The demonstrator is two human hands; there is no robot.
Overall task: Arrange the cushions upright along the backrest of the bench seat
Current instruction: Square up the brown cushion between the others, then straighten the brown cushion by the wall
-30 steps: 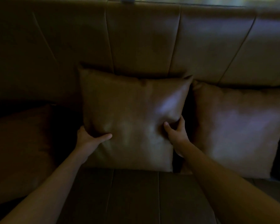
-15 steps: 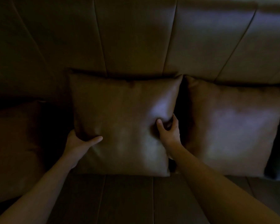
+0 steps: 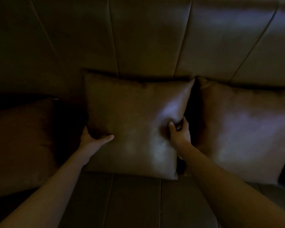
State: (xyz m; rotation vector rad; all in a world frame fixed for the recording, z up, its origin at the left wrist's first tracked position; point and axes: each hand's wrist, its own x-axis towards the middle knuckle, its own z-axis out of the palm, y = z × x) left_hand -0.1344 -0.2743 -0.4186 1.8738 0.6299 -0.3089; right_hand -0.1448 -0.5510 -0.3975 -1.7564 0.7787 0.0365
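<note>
Both hands, left hand (image 3: 92, 139) and right hand (image 3: 179, 134), are pinching the square brown leather-look cushion (image 3: 132, 122) at its sides, fingers apparently curled behind; pressing it squarely against the padded backrest (image 3: 146, 38) should help.

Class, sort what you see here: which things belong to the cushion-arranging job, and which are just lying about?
Belongs to the job:
middle cushion, gripped by left hand and right hand
right cushion
left cushion
backrest
seat

Just lying about:
nothing else is visible
</note>
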